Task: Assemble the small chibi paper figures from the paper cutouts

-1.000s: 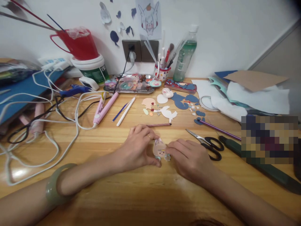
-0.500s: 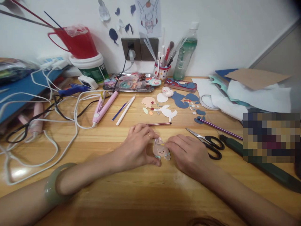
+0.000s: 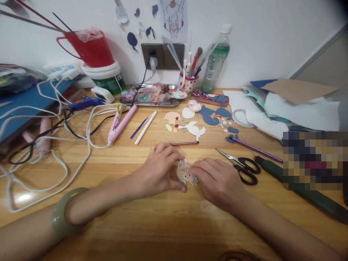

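A small flat cutout figure (image 3: 186,175) with a face and pale blue bits stands near the middle of the wooden table. My left hand (image 3: 163,168) grips its left side between thumb and fingers, a ring on one finger. On the figure's right edge, my right hand (image 3: 219,179) has its fingers pinched together; whether they hold a small piece there is hidden. Beyond my hands lie a white paper cutout (image 3: 195,129), a peach cutout (image 3: 172,117) and a dark slim stick (image 3: 187,143). Scissors (image 3: 246,168) lie just right of my right hand.
Pink curling tool (image 3: 123,125), pens (image 3: 146,127) and tangled white cables (image 3: 88,145) lie to the left. At the back stand a metal tray (image 3: 149,104), a pen cup (image 3: 187,82) and a bottle (image 3: 216,67). Blue cutouts (image 3: 209,116) and a dark green tool (image 3: 304,195) are right.
The whole view has shifted very slightly. My right fingers have moved a little at the figure's right side; both hands otherwise keep their places.
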`<state>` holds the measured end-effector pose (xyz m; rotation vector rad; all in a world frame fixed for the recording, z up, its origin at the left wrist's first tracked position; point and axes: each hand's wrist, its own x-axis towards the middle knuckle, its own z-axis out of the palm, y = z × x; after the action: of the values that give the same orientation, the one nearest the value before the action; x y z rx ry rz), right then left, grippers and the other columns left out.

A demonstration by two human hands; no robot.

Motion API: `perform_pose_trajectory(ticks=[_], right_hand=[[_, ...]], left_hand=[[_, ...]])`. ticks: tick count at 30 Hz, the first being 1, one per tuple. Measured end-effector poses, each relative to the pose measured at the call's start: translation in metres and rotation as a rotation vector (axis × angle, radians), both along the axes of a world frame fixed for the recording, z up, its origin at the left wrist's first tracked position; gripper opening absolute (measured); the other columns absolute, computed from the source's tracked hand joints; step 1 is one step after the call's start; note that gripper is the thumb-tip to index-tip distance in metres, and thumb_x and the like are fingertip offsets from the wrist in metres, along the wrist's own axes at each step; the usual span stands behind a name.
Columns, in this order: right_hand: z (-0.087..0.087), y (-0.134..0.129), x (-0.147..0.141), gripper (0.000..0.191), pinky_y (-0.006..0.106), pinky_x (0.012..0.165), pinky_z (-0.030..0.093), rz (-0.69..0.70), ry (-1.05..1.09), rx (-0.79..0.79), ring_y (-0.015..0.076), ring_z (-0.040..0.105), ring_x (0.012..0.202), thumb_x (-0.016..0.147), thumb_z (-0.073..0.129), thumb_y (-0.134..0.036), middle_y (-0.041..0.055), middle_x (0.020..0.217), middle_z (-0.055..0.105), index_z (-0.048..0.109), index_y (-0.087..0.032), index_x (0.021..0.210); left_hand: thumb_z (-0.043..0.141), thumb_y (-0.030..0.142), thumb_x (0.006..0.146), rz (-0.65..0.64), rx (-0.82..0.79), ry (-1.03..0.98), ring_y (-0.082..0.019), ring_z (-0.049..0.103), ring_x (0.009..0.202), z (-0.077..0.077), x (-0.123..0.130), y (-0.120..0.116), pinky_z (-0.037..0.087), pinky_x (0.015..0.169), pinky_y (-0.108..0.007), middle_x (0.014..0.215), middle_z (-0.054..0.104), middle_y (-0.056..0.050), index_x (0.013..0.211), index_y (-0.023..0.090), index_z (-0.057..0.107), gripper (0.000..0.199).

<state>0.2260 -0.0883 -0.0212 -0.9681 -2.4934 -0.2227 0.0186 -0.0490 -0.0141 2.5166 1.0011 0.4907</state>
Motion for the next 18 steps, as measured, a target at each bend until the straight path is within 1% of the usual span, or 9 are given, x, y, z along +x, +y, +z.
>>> perform_pose_trajectory(ticks=[5,9,13,18], right_hand=[[0.0005,0.0010,-0.0005,0.015,0.030,0.066,0.041,0.017,-0.015,0.009,0.0177,0.056,0.081,0.084,0.045,-0.011,0.0046,0.085,0.064,0.059,-0.014,0.089],[0.0005,0.0006,-0.0010,0.015,0.030,0.066,0.041,-0.019,-0.017,0.019,0.0177,0.056,0.080,0.084,0.045,-0.010,0.0047,0.084,0.064,0.059,-0.014,0.086],[0.0001,-0.0010,-0.0014,0.015,0.030,0.065,0.041,0.048,0.006,0.020,0.0175,0.056,0.079,0.084,0.045,-0.011,0.0046,0.085,0.064,0.059,-0.015,0.089],[-0.0001,-0.0006,-0.0017,0.015,0.030,0.066,0.041,0.017,-0.001,0.024,0.0177,0.056,0.080,0.084,0.044,-0.010,0.0051,0.084,0.064,0.059,-0.014,0.088]], left_hand=[[0.069,0.061,0.057,-0.005,0.004,-0.007,-0.025,0.041,0.101,0.0000,0.0008,-0.0002,0.032,0.085,-0.039,0.104,0.056,-0.005,0.106,0.021,0.051,0.066],[0.069,0.061,0.056,0.001,0.005,-0.004,-0.026,0.041,0.102,-0.0006,0.0010,-0.0001,0.032,0.085,-0.039,0.105,0.056,-0.005,0.105,0.021,0.051,0.066],[0.068,0.062,0.056,0.001,-0.001,-0.001,-0.026,0.041,0.102,-0.0008,0.0006,-0.0004,0.032,0.084,-0.039,0.105,0.056,-0.005,0.105,0.021,0.051,0.067],[0.068,0.062,0.056,-0.001,-0.001,-0.001,-0.026,0.041,0.101,-0.0007,-0.0001,0.0001,0.033,0.084,-0.039,0.104,0.056,-0.005,0.105,0.021,0.052,0.066]])
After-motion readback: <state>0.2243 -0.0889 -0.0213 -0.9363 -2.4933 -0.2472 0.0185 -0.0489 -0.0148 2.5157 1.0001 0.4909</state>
